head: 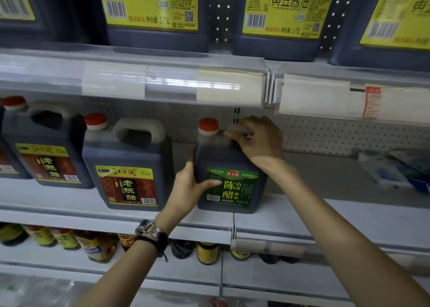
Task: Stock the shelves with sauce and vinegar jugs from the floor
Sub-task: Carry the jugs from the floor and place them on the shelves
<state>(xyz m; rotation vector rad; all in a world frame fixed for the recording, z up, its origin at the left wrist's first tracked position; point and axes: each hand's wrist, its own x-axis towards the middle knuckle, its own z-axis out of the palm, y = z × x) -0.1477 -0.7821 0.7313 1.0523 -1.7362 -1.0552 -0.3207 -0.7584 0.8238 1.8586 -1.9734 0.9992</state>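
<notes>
A dark vinegar jug (235, 158) with a green label and a red cap stands on the middle shelf (302, 216), near its front edge. My right hand (258, 141) grips the jug's handle from above. My left hand (188, 190) holds the jug's lower left side, with its thumb lying across the green label. To the left stand two dark jugs with red-and-yellow labels, one (128, 167) close by and another (46, 148) further left; both carry red caps.
The upper shelf holds several large dark jugs with yellow labels (153, 11). The middle shelf has bare room right of the held jug, with a blurred packet (395, 169) at far right. Small bottles (97, 246) line the lower shelf.
</notes>
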